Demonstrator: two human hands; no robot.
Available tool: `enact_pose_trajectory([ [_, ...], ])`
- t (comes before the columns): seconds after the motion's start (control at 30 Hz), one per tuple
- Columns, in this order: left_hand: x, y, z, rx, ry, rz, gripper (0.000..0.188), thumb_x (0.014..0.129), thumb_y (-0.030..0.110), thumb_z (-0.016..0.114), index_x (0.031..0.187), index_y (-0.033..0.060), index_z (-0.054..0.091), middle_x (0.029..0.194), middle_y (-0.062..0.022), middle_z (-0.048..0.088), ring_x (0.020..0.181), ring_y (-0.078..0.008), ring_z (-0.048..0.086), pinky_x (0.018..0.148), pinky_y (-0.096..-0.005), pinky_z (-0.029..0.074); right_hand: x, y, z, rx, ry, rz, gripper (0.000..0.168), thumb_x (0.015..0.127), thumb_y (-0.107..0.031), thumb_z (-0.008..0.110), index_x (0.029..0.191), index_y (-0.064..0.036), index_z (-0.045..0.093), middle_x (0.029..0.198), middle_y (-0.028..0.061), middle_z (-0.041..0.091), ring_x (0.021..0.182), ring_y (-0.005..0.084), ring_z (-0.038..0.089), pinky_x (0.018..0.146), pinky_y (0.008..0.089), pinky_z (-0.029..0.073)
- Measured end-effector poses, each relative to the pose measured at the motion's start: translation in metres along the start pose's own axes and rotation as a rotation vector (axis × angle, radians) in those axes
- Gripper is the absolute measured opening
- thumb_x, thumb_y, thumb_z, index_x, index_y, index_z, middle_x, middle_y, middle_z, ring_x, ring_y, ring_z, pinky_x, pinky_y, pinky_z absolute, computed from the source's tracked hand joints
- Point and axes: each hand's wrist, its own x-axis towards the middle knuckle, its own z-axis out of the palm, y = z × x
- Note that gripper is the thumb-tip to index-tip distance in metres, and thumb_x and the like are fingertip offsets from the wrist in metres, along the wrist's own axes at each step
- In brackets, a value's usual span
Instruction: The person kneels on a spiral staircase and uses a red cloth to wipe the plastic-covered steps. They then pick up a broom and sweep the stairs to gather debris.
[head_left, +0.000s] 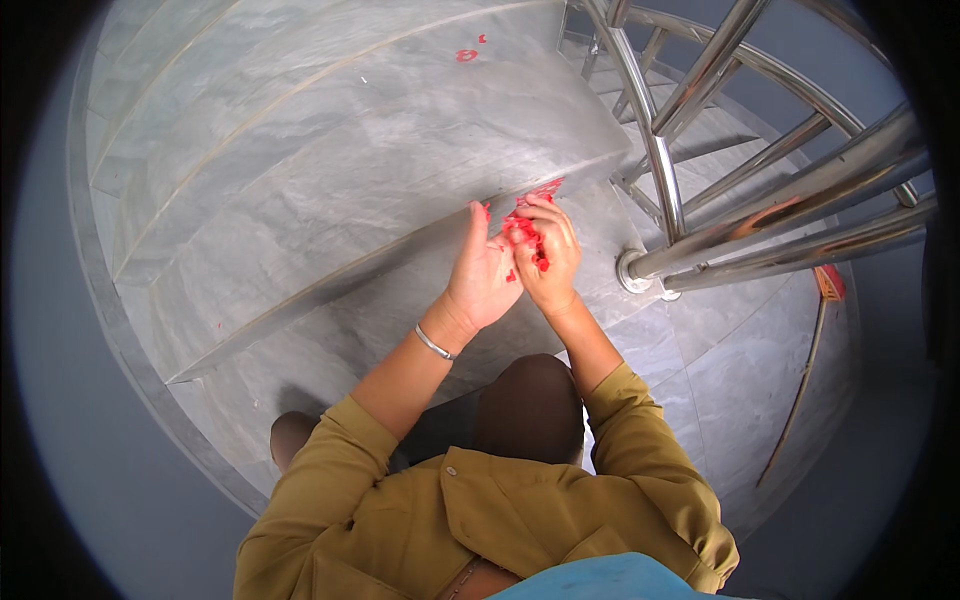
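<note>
My left hand (485, 285) is turned palm up with the thumb spread away, and small red scraps cling to its thumb and palm. Its other fingers are partly hidden behind my right hand. Against the left palm, my right hand (553, 259) is curled around a crumpled bunch of red scraps (520, 225), thin like torn film or paper. Just beyond the fingertips, a red patch (551, 187) marks the riser of a grey marble step (390, 259). Part of that patch is covered by my right hand.
Two more red pieces (466, 55) lie on the tread higher up. Polished metal railings (772, 217) rise at the right from a round base (634, 271). A long thin stick (795, 397) with a red and orange head leans at the far right. A grey wall (45, 360) curves along the left.
</note>
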Motion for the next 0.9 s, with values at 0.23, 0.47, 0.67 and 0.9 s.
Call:
enact_pose_trajectory([
  [0.23, 0.018, -0.006, 0.002, 0.403, -0.092, 0.005, 0.086, 0.079, 0.067, 0.028, 0.135, 0.0020, 0.019, 0.139, -0.0057, 0.021, 0.129, -0.0174, 0.019, 0.105, -0.0318, 0.016, 0.022, 0.017, -0.002, -0.098, -0.015, 0.642, 0.015, 0.083, -0.014, 0.055, 0.079, 0.000, 0.051, 0.065, 0.0129, 0.058, 0.060, 0.0247, 0.058, 0.054, 0.0320, 0.046],
  [0.47, 0.033, 0.037, -0.014, 0.324, -0.085, 0.022, 0.051, 0.091, 0.034, 0.038, 0.125, -0.0027, 0.034, 0.117, -0.0129, 0.045, 0.103, -0.0190, 0.048, 0.086, -0.0279, 0.041, 0.061, 0.141, -0.007, 0.508, 0.346, 0.888, 0.023, 0.088, -0.022, 0.050, 0.082, 0.000, 0.053, 0.064, 0.0074, 0.058, 0.046, 0.0129, 0.051, 0.042, 0.0278, 0.041],
  [0.67, 0.115, 0.123, -0.027, 0.612, 0.331, 0.257, 0.026, 0.088, 0.003, 0.042, 0.113, -0.0048, 0.045, 0.087, -0.0077, 0.054, 0.078, -0.0117, 0.055, 0.063, -0.0190, 0.048, 0.094, 0.171, 0.012, -0.060, 0.004, 0.716, 0.022, 0.084, -0.021, 0.054, 0.086, 0.000, 0.052, 0.067, 0.0179, 0.058, 0.057, 0.0276, 0.057, 0.056, 0.0374, 0.044],
  [0.9, 0.215, 0.182, -0.037, 0.618, 0.580, 0.426, 0.020, 0.085, -0.001, 0.047, 0.104, -0.0065, 0.047, 0.092, -0.0098, 0.054, 0.083, -0.0167, 0.056, 0.071, -0.0206, 0.050, 0.086, 0.177, 0.022, -0.246, 0.029, 0.546, 0.021, 0.085, -0.018, 0.054, 0.076, 0.000, 0.048, 0.064, 0.0152, 0.058, 0.056, 0.0294, 0.058, 0.052, 0.0352, 0.044],
])
